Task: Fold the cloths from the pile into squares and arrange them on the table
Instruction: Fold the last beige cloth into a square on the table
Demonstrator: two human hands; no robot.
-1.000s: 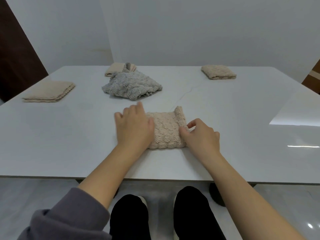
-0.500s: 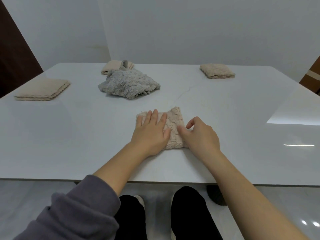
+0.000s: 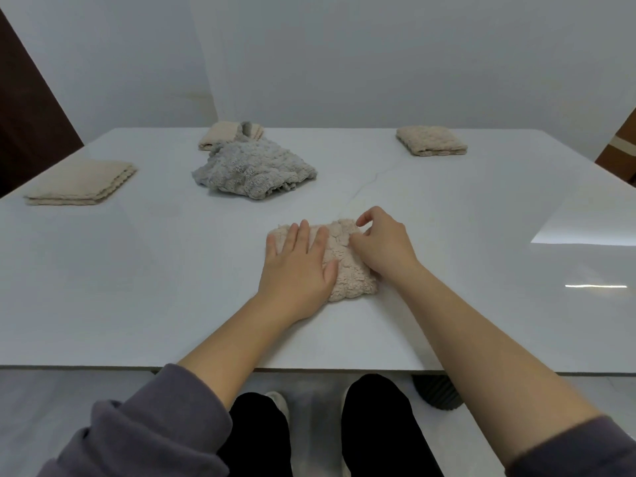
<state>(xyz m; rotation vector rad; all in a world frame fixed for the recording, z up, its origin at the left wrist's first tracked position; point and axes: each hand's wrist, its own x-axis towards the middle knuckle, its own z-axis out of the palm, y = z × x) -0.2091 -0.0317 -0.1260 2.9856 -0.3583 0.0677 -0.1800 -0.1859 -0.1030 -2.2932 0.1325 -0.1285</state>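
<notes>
The counter [image 3: 137, 270] is a wide white slab with a glossy top. A faint vein runs through its middle and bright light is mirrored on its right side. Behind it, plain pale walls meet in a corner. A dark brown panel [image 3: 24, 98] shows at the room's left edge and a strip of brown wood [image 3: 619, 146] at its right edge. Below the near rim are a pale floor, the person's black trouser legs and a ribbed dark base [image 3: 437, 394] under the counter.

The beige cloth [image 3: 347, 270] lies near the front edge, a little right of the middle. It is thick and nubbly, folded into a small, roughly square pad with soft, uneven edges. The left hand [image 3: 299, 266] lies flat on its left half, fingers straight, pressing down. The right hand [image 3: 383, 244] covers its right side, thumb on the fabric and fingers curled, pinching the edge.

From left to right there are:
- One flat folded cloth [image 3: 81, 182] with scalloped layers, by the left edge.
- One small folded cloth [image 3: 220, 134] at the far edge.
- One grey cloth [image 3: 254, 170], crumpled in a loose heap just in front of the small folded cloth.
- The beige cloth under the hands.
- One nubbly folded cloth [image 3: 430, 141] at the far right.

That makes five cloths: four beige and one grey.
</notes>
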